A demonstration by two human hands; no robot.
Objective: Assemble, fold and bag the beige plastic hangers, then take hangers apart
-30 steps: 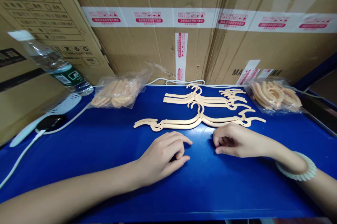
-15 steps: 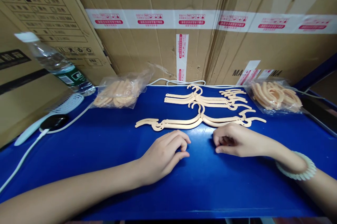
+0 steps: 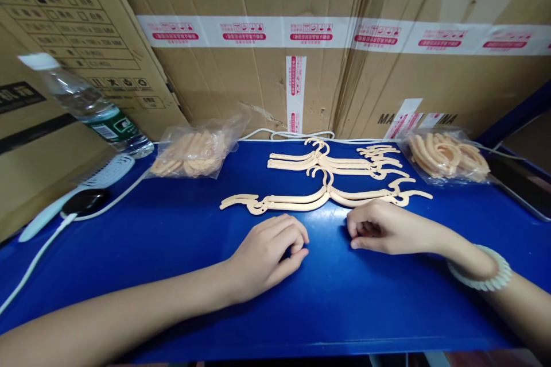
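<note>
My left hand (image 3: 272, 252) rests on the blue tabletop (image 3: 327, 309), fingers loosely curled in and the thumb close to the fingertips. Nothing shows in it. My right hand (image 3: 379, 228) is curled into a loose fist on the right, also with nothing visible inside. Just beyond both hands lie nested beige folding hangers (image 3: 297, 201), arms spread and hooks toward the back. My right knuckles come close to their right arm; whether they touch I cannot tell. Behind these is another group of beige folding hangers (image 3: 297, 163), with several overlapping end pieces at the right.
Clear plastic bags of beige hanger parts lie at back left (image 3: 193, 154) and back right (image 3: 445, 154). At the left are a water bottle (image 3: 112, 123), a pale hairbrush (image 3: 47, 215) and a black charging puck (image 3: 86, 200) with a white cable. Cardboard boxes (image 3: 241, 80) wall the back.
The view has shifted slightly. My left thumb and fingertips have drawn a little closer together. The right hand and the hangers stay as they were.
</note>
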